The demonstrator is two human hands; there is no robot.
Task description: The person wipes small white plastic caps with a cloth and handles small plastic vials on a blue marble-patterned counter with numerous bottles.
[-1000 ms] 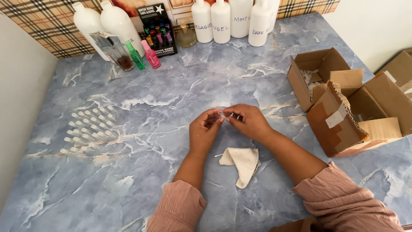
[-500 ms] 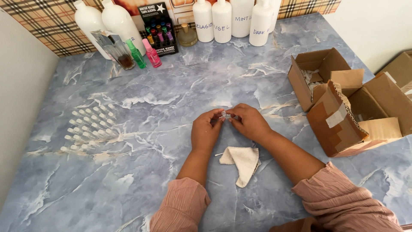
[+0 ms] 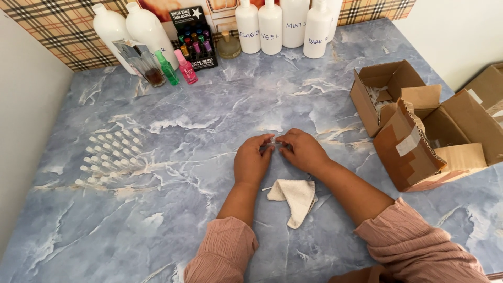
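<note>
Fingers (image 3: 268, 149) hiding tiny clear vial (image 3: 273, 140), blurred

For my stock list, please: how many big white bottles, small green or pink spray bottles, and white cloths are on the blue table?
Big white bottles: 6
Small spray bottles: 2 (one green, one pink)
White cloths: 1
Total: 9

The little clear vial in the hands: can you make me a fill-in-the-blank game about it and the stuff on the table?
1. The left hand and the right hand hold a small clear vial ____ them.
2. The white cloth lies on the ____ marble table.
3. Rows of tiny clear vials lie to the ____ of the hands.
4. The open boxes are made of ____.

Missing words: between; blue; left; cardboard
</note>
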